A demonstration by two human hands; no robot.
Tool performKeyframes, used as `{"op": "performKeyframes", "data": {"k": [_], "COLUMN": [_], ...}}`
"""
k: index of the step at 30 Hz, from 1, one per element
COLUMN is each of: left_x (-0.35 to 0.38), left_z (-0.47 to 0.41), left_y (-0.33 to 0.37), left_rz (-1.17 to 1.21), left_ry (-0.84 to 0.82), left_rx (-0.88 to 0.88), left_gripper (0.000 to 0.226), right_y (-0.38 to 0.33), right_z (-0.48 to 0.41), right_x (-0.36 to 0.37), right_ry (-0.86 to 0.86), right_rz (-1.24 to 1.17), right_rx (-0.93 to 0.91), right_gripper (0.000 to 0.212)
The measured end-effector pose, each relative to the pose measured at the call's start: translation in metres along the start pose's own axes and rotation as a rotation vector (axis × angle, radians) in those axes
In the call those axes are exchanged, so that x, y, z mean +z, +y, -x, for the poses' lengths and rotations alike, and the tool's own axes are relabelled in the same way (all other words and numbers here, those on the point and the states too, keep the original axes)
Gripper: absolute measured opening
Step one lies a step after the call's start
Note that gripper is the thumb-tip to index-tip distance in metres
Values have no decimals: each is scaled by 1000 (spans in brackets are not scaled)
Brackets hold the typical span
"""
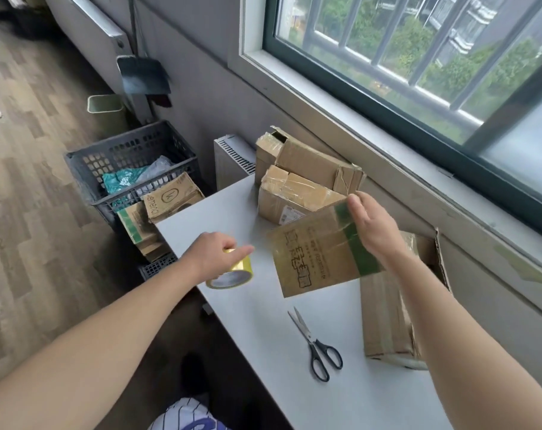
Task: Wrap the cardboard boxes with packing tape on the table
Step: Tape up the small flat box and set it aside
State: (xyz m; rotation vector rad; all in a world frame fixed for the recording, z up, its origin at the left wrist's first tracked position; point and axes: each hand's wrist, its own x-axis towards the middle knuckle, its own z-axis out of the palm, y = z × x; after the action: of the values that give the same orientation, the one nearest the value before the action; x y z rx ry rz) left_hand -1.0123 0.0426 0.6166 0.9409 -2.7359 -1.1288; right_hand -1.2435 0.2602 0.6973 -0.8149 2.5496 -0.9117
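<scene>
My left hand [215, 252] grips a yellow roll of packing tape [232, 271] over the left part of the white table [294, 367]. My right hand [375, 226] holds a flat cardboard box with a green stripe and printed characters [316, 256], tilted above the table; my fingers lie along its right edge. Two taped cardboard boxes [294, 193] are stacked at the table's far end. A larger box [387, 321] lies on the right, partly behind my right forearm.
Black-handled scissors [316, 346] lie on the table near me. Left of the table on the floor stands a grey plastic crate [130, 156] with bags and more cardboard boxes [170, 200]. A windowsill and wall run along the right side.
</scene>
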Motion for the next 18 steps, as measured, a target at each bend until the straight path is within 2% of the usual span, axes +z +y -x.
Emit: {"op": "performKeyframes", "data": {"k": [3, 7, 14, 16, 18], "left_x": [-2, -7, -12, -8, -8], "left_z": [4, -1, -6, -4, -1], "left_y": [-20, -13, -3, 1, 10], "left_rz": [36, 51, -7, 92, 268], "left_ry": [56, 59, 93, 117, 100], "left_rx": [-26, 3, 97, 94, 84], "left_gripper": [64, 77, 74, 68, 77], "right_y": [5, 12, 25, 25, 22], "right_z": [6, 15, 15, 17, 22], "right_x": [-10, -10, -11, -12, -12], "right_ry": [-80, -107, -114, -121, -135], "right_rz": [-154, -318, -401, -444, -498], "right_rx": [3, 162, 302, 319, 336], "right_gripper": [40, 44, 51, 51, 49]}}
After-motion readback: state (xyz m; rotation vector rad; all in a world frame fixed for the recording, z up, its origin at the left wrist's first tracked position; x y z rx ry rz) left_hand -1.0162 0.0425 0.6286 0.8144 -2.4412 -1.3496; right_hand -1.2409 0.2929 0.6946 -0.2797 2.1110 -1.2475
